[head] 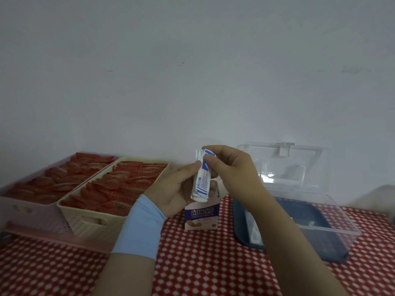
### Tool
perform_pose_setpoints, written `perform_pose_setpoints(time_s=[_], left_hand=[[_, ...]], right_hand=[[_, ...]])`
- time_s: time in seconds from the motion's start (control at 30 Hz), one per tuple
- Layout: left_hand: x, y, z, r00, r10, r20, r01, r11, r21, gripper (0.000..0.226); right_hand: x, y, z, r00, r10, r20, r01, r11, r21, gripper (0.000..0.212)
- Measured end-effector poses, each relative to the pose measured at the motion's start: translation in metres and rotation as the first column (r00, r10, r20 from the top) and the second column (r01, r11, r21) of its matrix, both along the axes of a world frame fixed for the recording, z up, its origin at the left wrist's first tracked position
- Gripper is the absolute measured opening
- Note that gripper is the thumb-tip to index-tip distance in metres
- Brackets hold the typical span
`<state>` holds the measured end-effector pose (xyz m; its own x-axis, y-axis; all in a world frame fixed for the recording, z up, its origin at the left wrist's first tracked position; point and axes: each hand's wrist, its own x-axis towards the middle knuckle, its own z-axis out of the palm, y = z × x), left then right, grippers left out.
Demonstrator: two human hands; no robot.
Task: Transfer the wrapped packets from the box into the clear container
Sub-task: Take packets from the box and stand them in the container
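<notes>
A small purple-and-white box (pixel 202 217) stands upright on the checked tablecloth with its top open. Just above it I hold a stack of white-and-blue wrapped packets (pixel 202 178) upright. My left hand (pixel 173 189), with a light blue wristband, cradles the stack from the left, thumb along its side. My right hand (pixel 228 165) pinches the top of the stack between thumb and fingers. The clear container (pixel 320 221) sits to the right with its lid (pixel 288 165) swung up against the wall; its floor looks dark blue, and a pale packet-like item lies at its left end.
Two baskets, a cream one (pixel 96 221) and a pink one (pixel 27 208), hold several red packets at the left. A red-and-white checked cloth (pixel 203 263) covers the table. A plain wall stands right behind everything.
</notes>
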<state>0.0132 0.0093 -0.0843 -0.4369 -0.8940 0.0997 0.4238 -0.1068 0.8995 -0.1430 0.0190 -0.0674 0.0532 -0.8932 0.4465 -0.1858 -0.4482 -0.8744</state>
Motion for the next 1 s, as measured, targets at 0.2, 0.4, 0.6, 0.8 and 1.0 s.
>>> perform_pose_setpoints(time_s=[0.2,0.4,0.6,0.8,1.0], left_hand=[[0.001,-0.004,0.001,0.999,0.042,-0.024,-0.041,0.998,0.043,0.033],[0.002,-0.011,-0.003,1.000,0.003,-0.019,-0.002,0.997,0.077,0.040],[0.003,-0.012,-0.004,1.000,-0.013,0.013,0.013,1.000,-0.010,0.032],[0.008,-0.012,-0.007,1.000,0.002,0.004,-0.002,1.000,-0.028,0.031],[0.006,-0.008,-0.007,1.000,-0.007,0.030,0.008,0.999,-0.049,0.023]], right_hand=[[0.000,0.002,0.000,0.980,-0.125,-0.155,0.111,0.989,-0.092,0.027],[0.000,0.010,-0.001,0.806,-0.031,-0.592,-0.077,0.985,-0.156,0.057],[0.000,0.004,-0.006,0.866,-0.077,-0.493,-0.092,0.947,-0.309,0.041],[0.001,0.002,-0.008,0.871,-0.033,-0.490,-0.098,0.966,-0.240,0.046],[-0.002,0.005,-0.007,0.902,0.084,-0.422,-0.124,0.990,-0.067,0.042]])
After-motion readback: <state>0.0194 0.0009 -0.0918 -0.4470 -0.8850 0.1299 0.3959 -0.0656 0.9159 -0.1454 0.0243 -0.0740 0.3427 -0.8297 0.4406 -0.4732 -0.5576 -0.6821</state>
